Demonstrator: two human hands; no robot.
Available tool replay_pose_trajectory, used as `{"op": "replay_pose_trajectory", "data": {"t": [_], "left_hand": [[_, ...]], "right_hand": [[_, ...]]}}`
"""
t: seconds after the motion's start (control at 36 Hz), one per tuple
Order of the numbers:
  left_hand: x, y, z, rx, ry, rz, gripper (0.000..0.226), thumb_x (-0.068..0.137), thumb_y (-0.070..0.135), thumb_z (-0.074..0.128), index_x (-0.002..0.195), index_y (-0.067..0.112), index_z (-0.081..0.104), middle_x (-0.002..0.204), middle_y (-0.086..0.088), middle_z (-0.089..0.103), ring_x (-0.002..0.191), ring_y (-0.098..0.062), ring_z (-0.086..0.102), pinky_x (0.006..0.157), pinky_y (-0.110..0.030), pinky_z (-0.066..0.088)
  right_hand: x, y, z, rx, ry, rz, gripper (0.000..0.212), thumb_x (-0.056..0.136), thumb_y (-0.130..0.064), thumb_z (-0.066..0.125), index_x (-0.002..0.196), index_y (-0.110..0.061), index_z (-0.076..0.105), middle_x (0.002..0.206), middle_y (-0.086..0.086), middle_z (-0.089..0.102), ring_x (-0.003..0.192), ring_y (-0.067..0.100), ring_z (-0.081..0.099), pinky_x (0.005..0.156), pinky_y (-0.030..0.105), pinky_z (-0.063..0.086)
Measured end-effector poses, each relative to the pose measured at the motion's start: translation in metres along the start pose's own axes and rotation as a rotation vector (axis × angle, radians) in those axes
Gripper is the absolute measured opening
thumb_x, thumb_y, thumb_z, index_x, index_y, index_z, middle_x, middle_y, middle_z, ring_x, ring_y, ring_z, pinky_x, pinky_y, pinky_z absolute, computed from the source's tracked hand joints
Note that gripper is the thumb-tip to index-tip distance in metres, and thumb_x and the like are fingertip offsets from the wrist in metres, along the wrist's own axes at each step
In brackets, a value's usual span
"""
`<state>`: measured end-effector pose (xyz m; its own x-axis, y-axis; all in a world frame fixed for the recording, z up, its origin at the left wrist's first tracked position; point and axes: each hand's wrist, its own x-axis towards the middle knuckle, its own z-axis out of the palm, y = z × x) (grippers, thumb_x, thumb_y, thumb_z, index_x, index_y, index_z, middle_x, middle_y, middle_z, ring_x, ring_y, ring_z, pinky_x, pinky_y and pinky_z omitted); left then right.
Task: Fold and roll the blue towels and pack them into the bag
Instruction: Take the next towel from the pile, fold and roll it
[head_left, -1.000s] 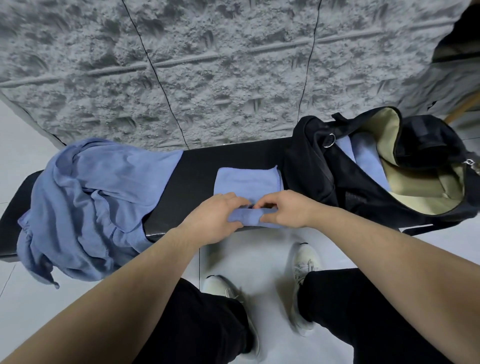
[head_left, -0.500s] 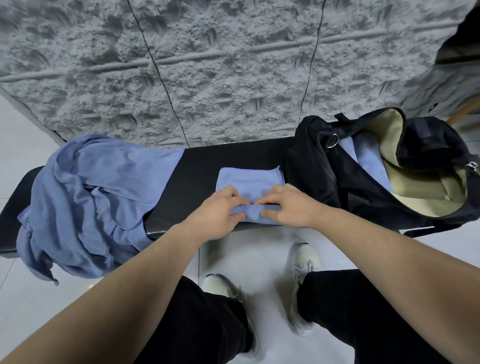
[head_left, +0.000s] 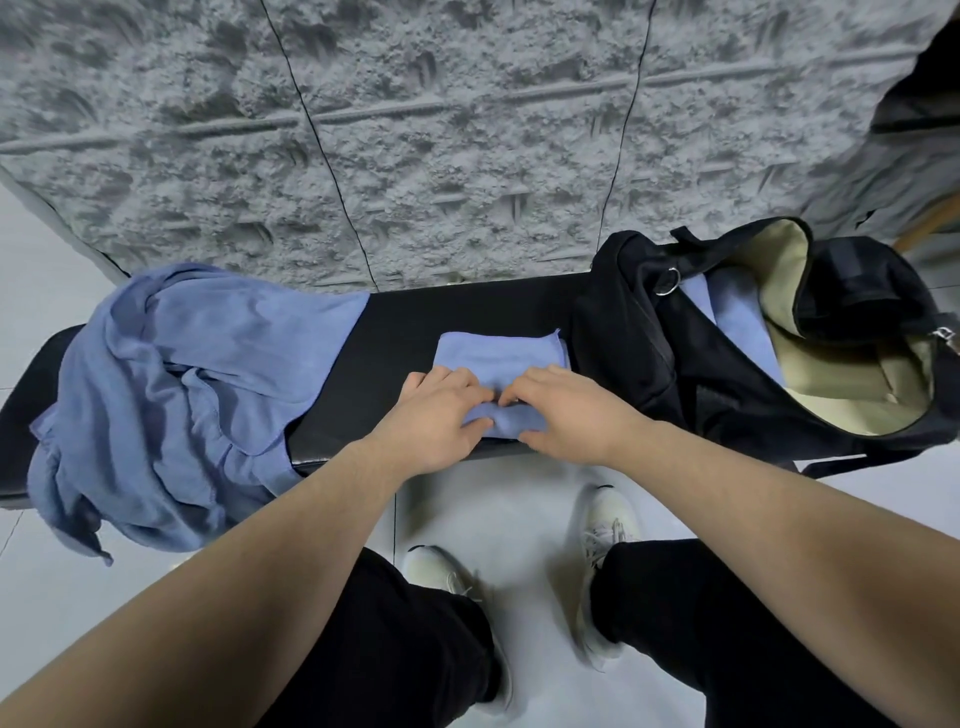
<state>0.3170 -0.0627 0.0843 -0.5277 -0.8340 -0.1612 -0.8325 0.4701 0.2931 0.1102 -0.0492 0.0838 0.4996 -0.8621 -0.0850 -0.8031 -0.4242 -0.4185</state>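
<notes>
A folded blue towel (head_left: 498, 353) lies in the middle of a black bench (head_left: 415, 317), its near end curled into a roll. My left hand (head_left: 436, 415) and my right hand (head_left: 566, 415) grip that roll side by side, fingers curled over it and thumbs under. To the right stands an open black bag (head_left: 649, 364) with a beige lining; a blue towel (head_left: 737, 322) shows inside it. A heap of loose blue towels (head_left: 176, 395) covers the bench's left end and hangs over its front edge.
A rough grey wall (head_left: 441, 130) rises directly behind the bench. The floor is pale tile (head_left: 519, 504). My legs in black trousers and white shoes (head_left: 608, 530) stand just in front of the bench, below my hands.
Both hands have rolled the towel's near end further away from me along the bench; the roll is thicker and the flat part shorter. The bag and heap stay put.
</notes>
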Motion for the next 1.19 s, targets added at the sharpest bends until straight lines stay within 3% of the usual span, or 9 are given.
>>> {"op": "replay_pose_trajectory", "data": {"t": [0.08,0.17,0.33,0.53,0.64,0.72,0.89,1.06,1.19], "left_hand": [[-0.004,-0.003,0.000,-0.009,0.089,0.063,0.032,0.094,0.032,0.050,0.126,0.037,0.054,0.111,0.015,0.048,0.108,-0.009,0.038,0.090,-0.024,0.018],[-0.003,-0.005,0.000,0.001,0.156,0.114,0.035,0.090,0.032,0.059,0.125,0.034,0.058,0.112,0.015,0.051,0.110,-0.010,0.042,0.091,-0.023,0.019],[0.002,-0.007,0.000,0.014,0.119,0.140,0.044,0.083,0.033,0.068,0.125,0.035,0.056,0.113,0.016,0.052,0.108,-0.011,0.044,0.086,-0.024,0.022],[0.006,0.000,-0.005,-0.168,0.114,0.067,0.013,0.084,0.022,0.065,0.094,0.029,0.070,0.087,0.012,0.066,0.081,-0.012,0.059,0.074,-0.038,0.051],[0.010,-0.005,-0.002,-0.176,0.078,0.043,0.016,0.088,0.021,0.058,0.091,0.029,0.071,0.081,0.007,0.068,0.077,-0.019,0.063,0.068,-0.041,0.053],[0.012,-0.008,0.002,-0.201,0.086,0.022,0.011,0.087,0.018,0.058,0.085,0.023,0.068,0.077,0.006,0.065,0.073,-0.021,0.061,0.066,-0.044,0.051],[0.016,-0.007,0.003,-0.194,0.052,-0.015,0.013,0.084,0.022,0.056,0.071,0.024,0.061,0.065,0.007,0.061,0.063,-0.017,0.058,0.058,-0.041,0.049],[0.010,-0.005,-0.001,-0.206,0.008,-0.021,0.016,0.088,0.023,0.056,0.091,0.029,0.071,0.080,0.009,0.065,0.083,-0.017,0.053,0.080,-0.031,0.037],[0.007,-0.006,-0.001,-0.267,-0.057,-0.019,0.023,0.085,0.029,0.051,0.098,0.029,0.070,0.084,0.014,0.062,0.087,-0.014,0.054,0.082,-0.031,0.041]], "right_hand": [[0.001,0.003,-0.001,0.026,0.019,0.027,0.032,0.088,-0.028,0.064,0.120,-0.025,0.061,0.113,-0.008,0.061,0.104,0.014,0.050,0.094,0.027,0.039],[0.002,0.005,-0.002,0.035,0.008,0.041,0.031,0.089,-0.030,0.064,0.119,-0.026,0.063,0.113,-0.008,0.063,0.106,0.015,0.053,0.093,0.026,0.039],[0.005,0.010,-0.006,0.116,-0.028,0.098,0.034,0.088,-0.029,0.067,0.122,-0.027,0.064,0.120,-0.010,0.064,0.112,0.008,0.053,0.095,0.020,0.037],[0.008,0.017,0.000,0.219,-0.026,0.134,0.031,0.084,-0.035,0.069,0.115,-0.035,0.066,0.111,-0.010,0.064,0.108,0.009,0.054,0.098,0.032,0.043],[0.005,0.014,0.000,0.096,0.065,0.081,0.028,0.085,-0.040,0.068,0.113,-0.036,0.066,0.106,-0.010,0.060,0.106,0.016,0.045,0.097,0.040,0.041],[0.004,0.014,-0.002,-0.032,0.035,0.078,0.048,0.082,-0.043,0.072,0.127,-0.037,0.058,0.116,-0.010,0.051,0.102,0.008,0.030,0.098,0.033,0.034],[0.008,0.013,0.000,-0.065,0.044,0.075,0.048,0.082,-0.033,0.071,0.128,-0.028,0.056,0.119,-0.009,0.057,0.113,0.018,0.044,0.094,0.032,0.036],[0.006,0.012,-0.001,0.014,0.015,0.078,0.036,0.084,-0.031,0.068,0.119,-0.027,0.061,0.104,-0.013,0.060,0.104,0.018,0.050,0.085,0.028,0.038],[-0.001,0.008,-0.007,0.062,-0.050,0.099,0.030,0.085,-0.030,0.064,0.115,-0.028,0.064,0.099,-0.008,0.064,0.095,0.017,0.054,0.080,0.031,0.045]]}}
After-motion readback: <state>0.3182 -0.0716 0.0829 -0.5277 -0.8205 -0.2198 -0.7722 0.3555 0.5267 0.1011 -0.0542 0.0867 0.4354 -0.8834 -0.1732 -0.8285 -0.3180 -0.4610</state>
